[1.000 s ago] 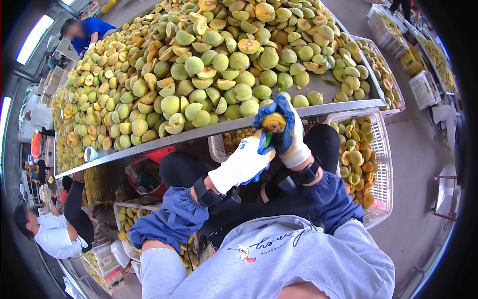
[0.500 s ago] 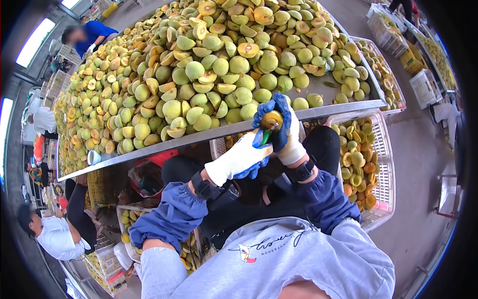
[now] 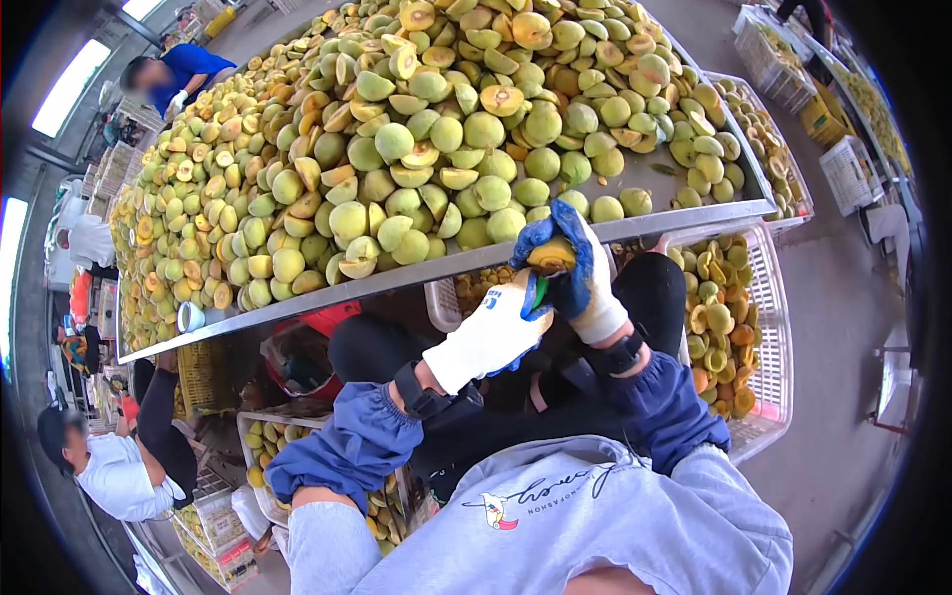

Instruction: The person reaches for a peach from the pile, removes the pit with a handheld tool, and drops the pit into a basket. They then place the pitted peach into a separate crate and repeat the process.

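Observation:
Over my lap, just below the metal table's edge, my two gloved hands meet. My right hand (image 3: 593, 288) is closed around a peach half (image 3: 552, 258), its blue-coated fingers curled over the top and its cut face showing yellow-brown. My left hand (image 3: 488, 335), in a white and blue glove, is closed on a green-handled tool (image 3: 540, 290) held against the lower side of the fruit. The tool's working end is hidden between fruit and gloves. Behind them, a heap of green-yellow peach halves (image 3: 397, 198) covers much of the table.
The table's metal rim (image 3: 436, 268) runs before me. A white crate (image 3: 778, 367) of fruit pieces stands right of my knees, another crate (image 3: 253, 436) at lower left. A small white cup (image 3: 189, 316) sits on the rim. Co-workers are at left, one in blue (image 3: 183, 74).
My hands have shifted slightly right and down in view, still together, and the peach half has turned a little in the right hand. The whole view has shifted slightly too.

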Tool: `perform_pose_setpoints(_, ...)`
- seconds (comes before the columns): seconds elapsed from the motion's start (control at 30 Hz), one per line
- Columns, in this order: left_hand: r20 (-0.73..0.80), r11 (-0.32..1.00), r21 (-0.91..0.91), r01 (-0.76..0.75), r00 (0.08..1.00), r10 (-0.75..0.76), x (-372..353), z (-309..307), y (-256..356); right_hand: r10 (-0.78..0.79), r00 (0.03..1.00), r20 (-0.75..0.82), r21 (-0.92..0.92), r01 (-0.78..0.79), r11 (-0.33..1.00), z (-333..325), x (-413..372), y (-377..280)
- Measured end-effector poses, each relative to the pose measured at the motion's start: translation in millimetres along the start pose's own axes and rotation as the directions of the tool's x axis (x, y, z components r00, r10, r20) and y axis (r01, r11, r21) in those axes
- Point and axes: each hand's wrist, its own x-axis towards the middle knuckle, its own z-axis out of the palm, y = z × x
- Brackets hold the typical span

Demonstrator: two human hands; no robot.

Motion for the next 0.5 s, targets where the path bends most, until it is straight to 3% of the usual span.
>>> perform_pose_setpoints(0.07, 0.039, 0.994, -0.098, 0.043, 0.998, -0.039, 1.2, 2.7, 4.4, -0.045, 0.996, -0.076, 0.100, 0.053, 0.994, -3.3, -1.3, 5.1)
perform_pose_setpoints(0.17, 0.102, 0.969, -0.222, 0.107, 0.991, -0.086, 3.4, 2.2, 3.8, -0.141, 0.989, -0.036, 0.113, 0.145, 0.983, -8.8, 1.8, 10.1)
perform_pose_setpoints(0.23, 0.165, 0.965, -0.222, 0.140, 0.981, -0.105, 8.4, 0.4, 0.5, -0.188, 0.981, -0.044, 0.014, 0.188, 0.982, -6.1, -1.0, 6.7)
perform_pose_setpoints(0.3, 0.137, 0.980, -0.173, 0.103, 0.987, -0.079, 10.8, 4.4, -9.4, -0.116, 0.992, -0.053, -0.113, 0.110, 0.988, -2.7, -6.1, -4.3)
perform_pose_setpoints(0.33, -0.003, 0.936, 0.161, -0.314, 0.948, 0.319, 17.0, 9.2, -28.1, 0.002, 0.999, -0.041, -0.073, -0.005, 0.997, 1.1, -6.7, -13.3)
perform_pose_setpoints(0.37, 0.005, 0.631, 0.499, -0.593, 0.731, 0.683, 21.6, 14.4, -46.5, 0.123, 0.992, -0.025, -0.036, -0.123, 0.992, 2.3, -6.2, -20.0)
perform_pose_setpoints(0.4, 0.161, 0.315, 0.720, -0.618, 0.592, 0.790, 20.0, 10.9, -40.6, 0.132, 0.991, -0.011, 0.009, -0.132, 0.991, -2.0, -5.1, -17.8)
perform_pose_setpoints(0.43, 0.166, 0.311, 0.720, -0.620, 0.590, 0.790, 17.9, 10.9, -33.5, 0.127, 0.992, -0.011, 0.012, -0.127, 0.992, -5.5, -4.6, -16.4)
perform_pose_setpoints(0.47, 0.025, 0.720, 0.498, -0.484, 0.838, 0.545, 14.9, 12.3, -25.9, 0.140, 0.990, -0.005, -0.002, -0.140, 0.990, -8.6, -3.7, -15.8)
perform_pose_setpoints(0.5, 0.001, 0.961, 0.195, -0.195, 0.980, 0.198, 11.6, 11.6, -13.9, 0.151, 0.989, 0.001, -0.013, -0.151, 0.988, -9.9, -2.8, -16.0)
